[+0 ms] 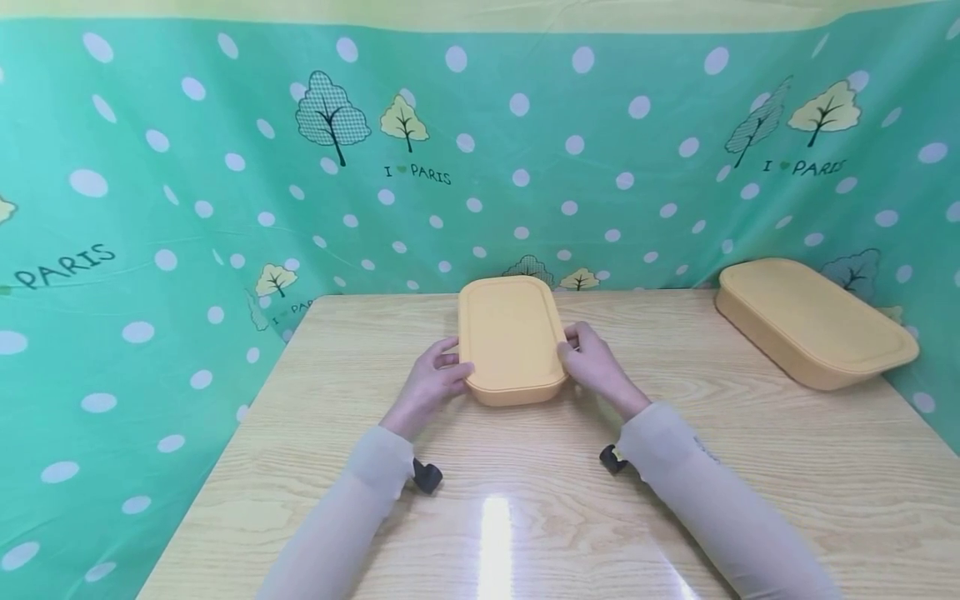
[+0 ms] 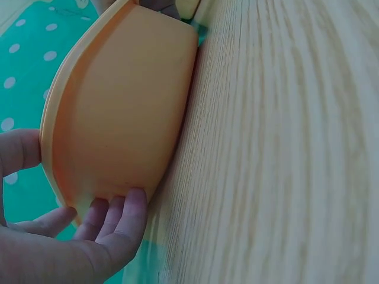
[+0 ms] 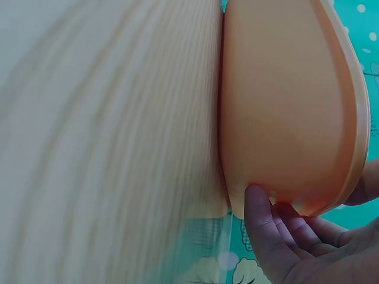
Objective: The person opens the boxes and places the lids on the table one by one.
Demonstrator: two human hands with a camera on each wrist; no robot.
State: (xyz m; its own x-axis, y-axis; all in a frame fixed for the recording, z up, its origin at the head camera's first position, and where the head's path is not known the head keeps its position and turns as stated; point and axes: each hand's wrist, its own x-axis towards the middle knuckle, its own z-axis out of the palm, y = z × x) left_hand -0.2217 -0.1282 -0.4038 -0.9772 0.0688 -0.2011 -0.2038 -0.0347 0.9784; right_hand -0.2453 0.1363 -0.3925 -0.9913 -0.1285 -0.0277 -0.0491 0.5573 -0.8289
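A peach-yellow rectangular storage box (image 1: 512,333) with rounded corners and a fitted lid rests on the wooden table, its long sides running away from me. My left hand (image 1: 435,377) holds its left side, thumb at the lid's edge and fingertips against the side wall. Opposite it, my right hand (image 1: 596,364) grips the right side, thumb over the lid's rim. In the left wrist view the box's wall (image 2: 127,106) fills the upper middle, with the fingers curled against it. The right wrist view shows the other hand's fingers (image 3: 260,216) touching the wall low down.
A larger box (image 1: 813,325) of the same colour, lidded too, stands at the table's back right edge. Green dotted cloth (image 1: 525,158) hangs behind and along both sides of the wood-grain table (image 1: 540,517). A black wrist-worn device (image 1: 427,477) juts from the left sleeve.
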